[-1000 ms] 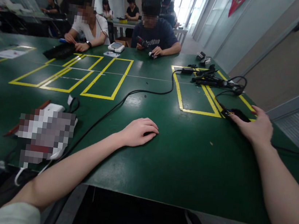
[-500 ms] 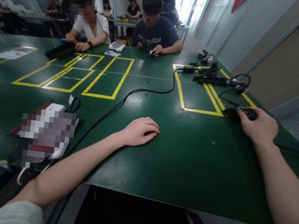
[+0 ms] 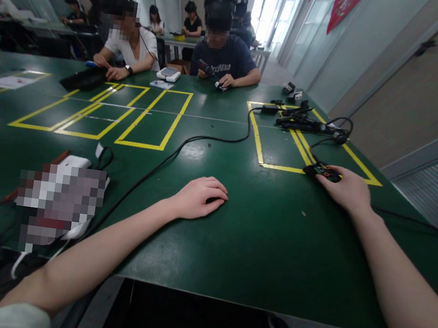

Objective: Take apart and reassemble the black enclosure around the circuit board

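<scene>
At right, a black device (image 3: 324,172) shows coloured flecks.

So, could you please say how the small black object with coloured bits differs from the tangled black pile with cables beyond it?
The small black object with coloured bits is held in the right grip; the tangled black pile with cables lies untouched. The object looks compact, the pile long. The object shows colour; the pile looks plain. Both are mainly black.
</scene>
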Action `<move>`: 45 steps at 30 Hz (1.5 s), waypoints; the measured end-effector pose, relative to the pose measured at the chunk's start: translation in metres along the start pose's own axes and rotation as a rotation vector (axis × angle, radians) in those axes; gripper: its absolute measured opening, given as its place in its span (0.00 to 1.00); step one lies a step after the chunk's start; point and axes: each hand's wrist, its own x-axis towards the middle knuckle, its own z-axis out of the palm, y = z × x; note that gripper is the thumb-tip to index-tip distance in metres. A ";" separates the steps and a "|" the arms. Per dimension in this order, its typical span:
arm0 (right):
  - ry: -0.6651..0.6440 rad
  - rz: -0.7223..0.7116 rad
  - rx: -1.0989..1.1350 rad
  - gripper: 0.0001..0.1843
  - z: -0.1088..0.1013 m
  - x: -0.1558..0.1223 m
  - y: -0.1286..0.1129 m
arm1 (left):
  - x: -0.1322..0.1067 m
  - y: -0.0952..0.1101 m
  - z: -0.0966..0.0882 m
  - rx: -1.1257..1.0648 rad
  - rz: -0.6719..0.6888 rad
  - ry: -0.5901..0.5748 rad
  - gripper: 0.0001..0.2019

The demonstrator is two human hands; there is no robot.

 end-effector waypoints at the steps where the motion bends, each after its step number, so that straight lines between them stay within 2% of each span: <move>1: -0.041 0.001 0.001 0.21 0.001 -0.003 -0.009 | 0.000 0.000 0.000 0.000 0.000 -0.001 0.10; 5: -0.131 -0.165 0.089 0.22 0.011 -0.023 -0.044 | 0.000 0.001 -0.001 -0.004 0.003 -0.012 0.10; 8: -0.191 -0.472 0.260 0.20 0.019 -0.050 -0.073 | 0.000 0.004 -0.003 -0.006 0.009 0.029 0.11; 12: -0.376 -0.904 0.452 0.19 0.018 -0.095 -0.109 | 0.000 0.014 -0.006 0.010 0.070 0.150 0.18; 14: -0.433 -1.072 0.507 0.18 0.015 -0.112 -0.122 | 0.001 0.020 -0.007 0.050 0.100 0.143 0.20; 16: -0.428 -1.172 0.550 0.16 0.012 -0.123 -0.130 | 0.001 0.026 -0.006 0.108 0.066 0.101 0.20; 20: -0.351 -1.234 0.564 0.12 0.010 -0.125 -0.133 | -0.001 0.030 -0.003 0.170 0.043 -0.004 0.21; 26: -0.127 -1.280 0.589 0.15 0.012 -0.122 -0.132 | -0.002 0.027 -0.004 0.173 -0.020 -0.024 0.28; 30: -0.073 -1.268 0.602 0.17 0.015 -0.120 -0.133 | -0.002 0.028 -0.005 0.178 -0.044 -0.036 0.32; 34: -0.073 -1.266 0.597 0.19 0.015 -0.118 -0.133 | -0.001 0.028 -0.004 0.187 -0.072 -0.064 0.35; 39: -0.166 -1.255 0.577 0.26 0.013 -0.113 -0.127 | -0.001 0.027 -0.004 0.159 -0.079 -0.065 0.34; 42: -0.211 -1.247 0.570 0.28 0.010 -0.106 -0.120 | -0.001 0.026 -0.005 0.127 -0.060 -0.010 0.28; 45: -0.230 -1.203 0.570 0.22 0.004 -0.096 -0.111 | -0.002 0.023 -0.008 0.114 -0.050 0.013 0.19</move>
